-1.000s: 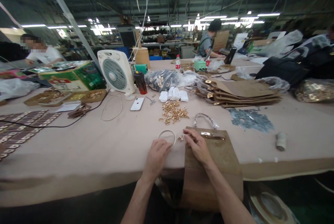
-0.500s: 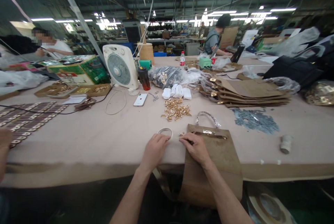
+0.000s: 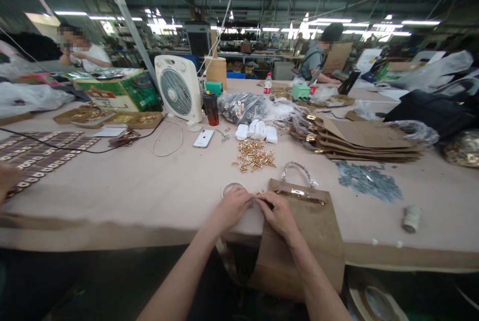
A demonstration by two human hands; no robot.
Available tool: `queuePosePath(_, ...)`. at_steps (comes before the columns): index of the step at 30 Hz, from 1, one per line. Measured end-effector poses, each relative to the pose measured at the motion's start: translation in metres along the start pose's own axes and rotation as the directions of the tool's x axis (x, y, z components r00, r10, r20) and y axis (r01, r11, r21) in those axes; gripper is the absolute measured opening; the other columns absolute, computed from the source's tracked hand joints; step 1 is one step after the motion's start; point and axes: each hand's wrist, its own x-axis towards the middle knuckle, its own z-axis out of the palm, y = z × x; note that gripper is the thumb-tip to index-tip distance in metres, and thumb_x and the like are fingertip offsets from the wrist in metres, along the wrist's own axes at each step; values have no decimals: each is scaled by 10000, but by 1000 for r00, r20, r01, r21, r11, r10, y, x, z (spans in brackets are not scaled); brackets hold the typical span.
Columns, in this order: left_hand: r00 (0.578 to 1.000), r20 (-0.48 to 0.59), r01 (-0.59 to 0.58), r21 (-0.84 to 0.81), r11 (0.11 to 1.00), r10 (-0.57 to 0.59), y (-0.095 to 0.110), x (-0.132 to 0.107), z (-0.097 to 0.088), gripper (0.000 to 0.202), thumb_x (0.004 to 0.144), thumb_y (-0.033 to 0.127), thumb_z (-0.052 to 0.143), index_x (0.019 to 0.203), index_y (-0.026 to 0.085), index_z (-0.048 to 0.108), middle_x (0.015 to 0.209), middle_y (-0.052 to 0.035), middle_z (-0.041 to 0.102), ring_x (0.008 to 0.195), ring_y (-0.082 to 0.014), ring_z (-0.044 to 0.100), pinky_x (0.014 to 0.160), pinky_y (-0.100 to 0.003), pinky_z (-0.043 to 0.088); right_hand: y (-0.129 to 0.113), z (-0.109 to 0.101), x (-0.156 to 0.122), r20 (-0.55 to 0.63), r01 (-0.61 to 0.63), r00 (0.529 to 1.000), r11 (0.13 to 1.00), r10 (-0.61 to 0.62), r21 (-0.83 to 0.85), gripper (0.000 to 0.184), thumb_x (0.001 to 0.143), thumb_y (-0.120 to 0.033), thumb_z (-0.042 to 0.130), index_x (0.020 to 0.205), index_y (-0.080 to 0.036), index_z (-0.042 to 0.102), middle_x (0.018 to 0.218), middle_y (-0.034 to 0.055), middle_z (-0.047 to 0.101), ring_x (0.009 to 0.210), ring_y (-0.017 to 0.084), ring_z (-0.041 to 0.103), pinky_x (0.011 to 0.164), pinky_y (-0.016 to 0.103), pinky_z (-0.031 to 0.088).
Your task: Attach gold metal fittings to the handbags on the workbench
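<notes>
My left hand [image 3: 235,207] and my right hand [image 3: 277,211] meet fingertip to fingertip at the table's front, both closed in a pinch. Whatever lies between the fingers is too small to make out. A thin pale ring, like a roll of narrow tape [image 3: 226,188], lies just behind my left hand. A few small gold metal pieces [image 3: 260,192] rest beyond the fingertips. The brown handbag [image 3: 310,226], its handle [image 3: 299,167] wrapped in clear plastic, lies under my right wrist and hangs over the table edge. A heap of gold fittings [image 3: 256,155] sits farther back.
Grey flat pieces [image 3: 368,180] and a pale spool [image 3: 412,218] are on the right, before stacked brown bag panels [image 3: 366,136]. A phone [image 3: 203,138], a tumbler [image 3: 210,108] and a fan [image 3: 177,86] stand behind. Another person's hand [image 3: 9,179] is at far left.
My left hand has left the pale ring's edge and moved right to meet my right hand's fingertips. My right hand has stayed about in place. The view has shifted slightly.
</notes>
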Motion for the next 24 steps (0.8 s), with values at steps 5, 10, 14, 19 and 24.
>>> queuePosePath(5,999,-10,46,-77,996,-46,-3,-1,-1,243,1042,316,535,1117,239,753,1016,-49,739,1081,-233,585,975,-378,483,0,0,0,8,-10,1000,999,11,-42,163,987,-269,640,1008,-280,801,952,43,785,893,230,729,845,362,564)
queuePosePath(10,991,-58,115,-50,992,-118,-5,-2,5,246,1030,322,546,1036,239,778,960,-56,729,1024,-232,602,913,-363,480,6,2,1,-19,-63,998,998,64,11,297,939,-289,696,1232,-254,730,1062,70,765,808,200,714,742,330,585)
queuePosePath(14,992,-77,104,0,995,-104,-5,-3,8,218,1012,291,566,1001,238,778,953,-57,724,1014,-232,606,890,-353,471,8,3,1,-42,-81,996,994,84,74,375,907,-326,743,1269,-240,697,1095,82,740,769,185,695,678,309,579)
queuePosePath(19,996,-76,51,45,998,-47,-6,-5,9,233,1018,269,550,1028,242,782,927,-51,719,1002,-224,601,873,-342,464,7,2,1,30,-7,1000,1000,8,-8,144,970,-300,680,1065,-273,785,978,48,768,889,221,713,839,353,560)
queuePosePath(24,997,-75,31,44,999,-28,-8,-7,11,231,1018,282,551,1018,234,777,917,-51,714,993,-222,603,875,-345,467,6,2,1,71,10,997,999,-7,-44,107,983,-250,646,1013,-258,749,973,45,746,914,225,693,855,343,528)
